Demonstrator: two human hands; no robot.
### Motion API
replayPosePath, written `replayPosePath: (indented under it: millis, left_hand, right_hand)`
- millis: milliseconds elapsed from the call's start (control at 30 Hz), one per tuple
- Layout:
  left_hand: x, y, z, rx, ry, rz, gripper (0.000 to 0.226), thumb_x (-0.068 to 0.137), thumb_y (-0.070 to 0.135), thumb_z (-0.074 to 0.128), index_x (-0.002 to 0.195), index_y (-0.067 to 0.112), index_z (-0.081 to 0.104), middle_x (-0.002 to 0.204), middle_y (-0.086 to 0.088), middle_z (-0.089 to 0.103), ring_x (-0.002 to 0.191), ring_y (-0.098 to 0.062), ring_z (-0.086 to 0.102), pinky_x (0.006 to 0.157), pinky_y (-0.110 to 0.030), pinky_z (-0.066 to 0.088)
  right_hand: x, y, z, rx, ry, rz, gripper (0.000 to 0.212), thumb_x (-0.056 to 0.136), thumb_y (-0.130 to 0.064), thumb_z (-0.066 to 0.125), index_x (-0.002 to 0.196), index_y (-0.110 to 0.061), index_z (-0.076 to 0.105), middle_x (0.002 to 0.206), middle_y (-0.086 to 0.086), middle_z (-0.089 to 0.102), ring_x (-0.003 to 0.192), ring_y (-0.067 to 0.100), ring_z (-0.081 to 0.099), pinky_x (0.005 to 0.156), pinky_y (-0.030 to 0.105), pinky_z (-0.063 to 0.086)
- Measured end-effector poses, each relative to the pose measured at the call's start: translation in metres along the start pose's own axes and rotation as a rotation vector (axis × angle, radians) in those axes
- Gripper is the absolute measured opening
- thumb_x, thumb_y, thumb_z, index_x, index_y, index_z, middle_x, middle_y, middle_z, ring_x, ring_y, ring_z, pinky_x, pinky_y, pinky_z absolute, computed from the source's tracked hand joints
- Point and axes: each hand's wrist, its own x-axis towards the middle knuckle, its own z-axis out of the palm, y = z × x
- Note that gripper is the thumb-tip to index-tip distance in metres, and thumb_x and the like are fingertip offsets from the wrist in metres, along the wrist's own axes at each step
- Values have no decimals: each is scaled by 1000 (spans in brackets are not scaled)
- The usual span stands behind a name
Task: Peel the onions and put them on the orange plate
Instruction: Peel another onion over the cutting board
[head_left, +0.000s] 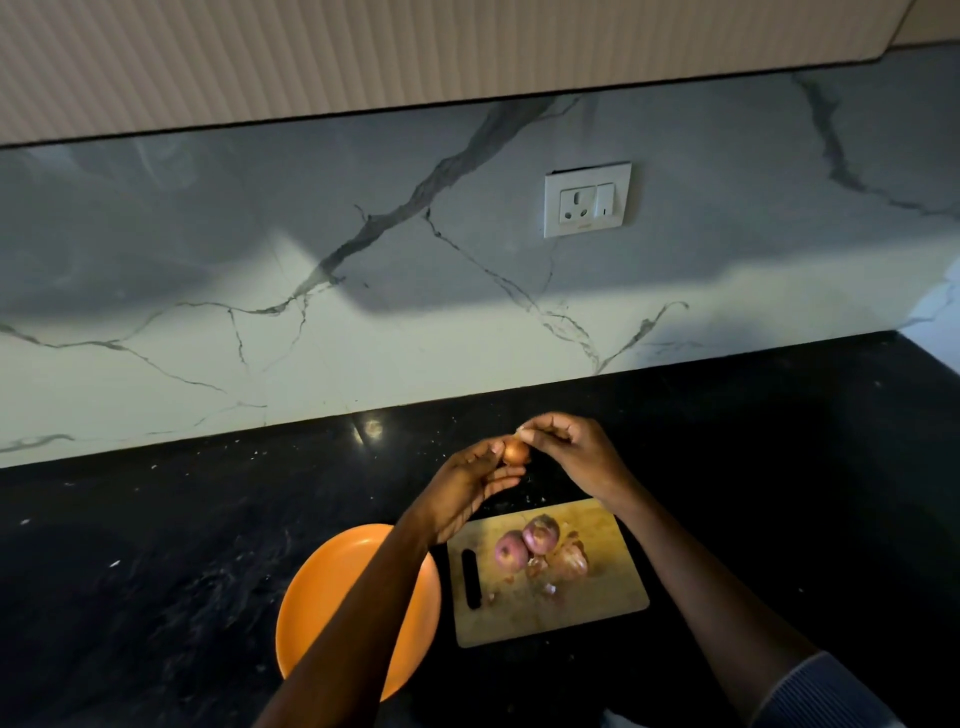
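Now L hand (470, 488) fingers grip onion (515, 452); R hand (576, 457) fingers pinch skin; orange plate (332, 587) bare below.

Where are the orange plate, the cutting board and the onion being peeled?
orange plate (332, 587): head view, bare left part of its surface.
cutting board (597, 613): head view, bare wood near its right corner.
held onion (515, 453): head view, its exposed skin.
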Motion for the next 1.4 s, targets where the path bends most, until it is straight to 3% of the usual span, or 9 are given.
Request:
replayPosePath:
  millis: [200, 400, 667, 767, 867, 1000, 1133, 1233, 1400]
  left_hand:
    - [2, -3, 6, 8, 58, 39, 26, 107, 20, 40, 119, 12, 62, 104, -5, 71, 93, -14, 68, 87, -26, 55]
    - [5, -12, 11, 219, 215, 159, 32, 92, 16, 70, 121, 6, 59, 111, -10, 70, 102, -22, 69, 89, -31, 57]
    - [1, 4, -7, 74, -115, -15, 29, 98, 18, 52, 123, 6, 62, 107, -6, 71, 100, -14, 67, 88, -24, 54]
    - [2, 5, -2, 86, -58, -29, 28, 102, 19, 49, 125, 8, 61, 105, -5, 72, 99, -15, 67, 90, -25, 54]
    - [3, 1, 6, 232, 86, 49, 32, 98, 24, 61, 128, 15, 55, 107, -3, 72, 102, -19, 70, 91, -30, 55]
    - [3, 1, 9, 359, 179, 164, 32, 91, 19, 71, 121, 14, 62, 111, -5, 72, 102, -14, 69, 78, -18, 54]
    - [1, 7, 3, 384, 142, 149, 29, 97, 24, 63, 125, 14, 65, 114, -3, 74, 102, -17, 70, 83, -20, 55]
    - [0, 8, -1, 449, 122, 144, 27, 99, 25, 60, 124, 17, 66, 113, -1, 74, 104, -17, 70, 91, -28, 55]
    - [-4, 12, -3, 498, 51, 107, 27, 103, 29, 53, 127, 22, 65, 114, 3, 73, 108, -14, 68, 93, -28, 54]
  right_hand:
    - [-2, 1, -1, -56, 18, -13, 10, 89, -11, 74, 96, -17, 77, 94, -3, 78, 95, 9, 72, 87, 21, 53]
    - [-7, 1, 10, -184, 132, -55, 10, 90, -15, 73, 91, -25, 74, 88, -12, 74, 86, -1, 68, 79, 12, 49]
    - [-12, -3, 8, -164, 85, -73, 12, 91, -13, 72, 89, -25, 74, 86, -9, 75, 84, 0, 69, 79, 15, 51]
    - [-9, -3, 3, -179, 104, -48, 4, 91, -19, 73, 93, -17, 76, 89, -7, 76, 86, 2, 69, 80, 17, 51]
    - [-7, -5, 3, -245, 162, -64, 9, 91, -22, 74, 94, -15, 77, 89, -7, 76, 85, 1, 69, 78, 16, 51]
    - [-7, -8, 6, -254, 189, -88, 7, 91, -22, 73, 96, -18, 77, 92, -8, 75, 89, 1, 69, 80, 18, 52]
    - [-7, -8, 0, -298, 149, -116, 12, 91, -20, 74, 101, -18, 78, 98, -7, 75, 95, 3, 68, 84, 20, 52]
    - [-7, -9, -3, -359, 132, -144, 11, 89, -19, 76, 99, -17, 79, 93, -9, 74, 87, -3, 66, 75, 11, 45]
    - [-8, -11, -4, -394, 116, -173, 9, 86, -17, 79, 95, -16, 80, 85, -11, 71, 75, -7, 60, 65, 9, 40]
